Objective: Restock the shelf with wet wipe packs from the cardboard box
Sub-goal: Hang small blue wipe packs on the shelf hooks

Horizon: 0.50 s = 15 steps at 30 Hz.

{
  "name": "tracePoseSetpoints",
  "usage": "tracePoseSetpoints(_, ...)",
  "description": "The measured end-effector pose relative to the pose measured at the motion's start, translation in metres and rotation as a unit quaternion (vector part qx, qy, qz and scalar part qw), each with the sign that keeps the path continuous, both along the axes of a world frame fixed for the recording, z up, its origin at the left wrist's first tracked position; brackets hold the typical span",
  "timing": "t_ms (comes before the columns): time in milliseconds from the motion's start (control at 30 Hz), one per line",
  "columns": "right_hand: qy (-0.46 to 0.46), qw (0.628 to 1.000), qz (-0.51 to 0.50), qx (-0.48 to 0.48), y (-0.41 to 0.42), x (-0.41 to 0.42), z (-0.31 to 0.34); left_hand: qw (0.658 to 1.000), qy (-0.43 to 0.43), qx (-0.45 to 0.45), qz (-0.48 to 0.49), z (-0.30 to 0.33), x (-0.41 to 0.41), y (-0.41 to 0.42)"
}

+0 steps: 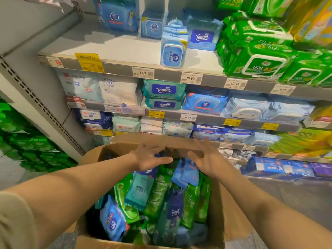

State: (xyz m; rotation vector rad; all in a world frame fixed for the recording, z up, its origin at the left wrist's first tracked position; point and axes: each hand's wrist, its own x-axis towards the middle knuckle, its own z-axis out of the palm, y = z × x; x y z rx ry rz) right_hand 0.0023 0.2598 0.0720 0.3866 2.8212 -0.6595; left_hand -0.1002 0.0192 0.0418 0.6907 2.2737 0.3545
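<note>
Fingers of my left hand (149, 157) and right hand (204, 159) spread wide over crinkly plastic wipe packs (161, 194) in the brown cardboard box (224, 209).

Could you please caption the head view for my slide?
Both hands, left and right, reach into the cardboard box of wet wipe packs below the shelf.

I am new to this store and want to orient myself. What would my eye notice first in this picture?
First, the open cardboard box at the bottom centre, crammed with green, teal and blue wet wipe packs. Both hands reach over its far end: the left hand and the right hand, fingers spread. Above, the top shelf has a wide bare stretch on its left, beside bright green packs on the right.
</note>
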Motion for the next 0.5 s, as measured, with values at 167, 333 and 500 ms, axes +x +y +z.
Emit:
tracePoseSetpoints(167,-0.070,0.997,-0.020,-0.011,0.008,0.010,-0.025,0.999,-0.036,-0.011,0.006,-0.023,0.014,0.020)
tracePoseSetpoints(333,-0.123,0.990,-0.023,-0.065,0.014,0.019,-0.047,0.997,-0.067,-0.036,0.024,-0.042,0.031,0.042)
tracePoseSetpoints(500,-0.130,0.987,-0.044,-0.089,0.023,0.026,-0.086,0.995,-0.077,-0.050,0.027,-0.060,0.045,0.052)
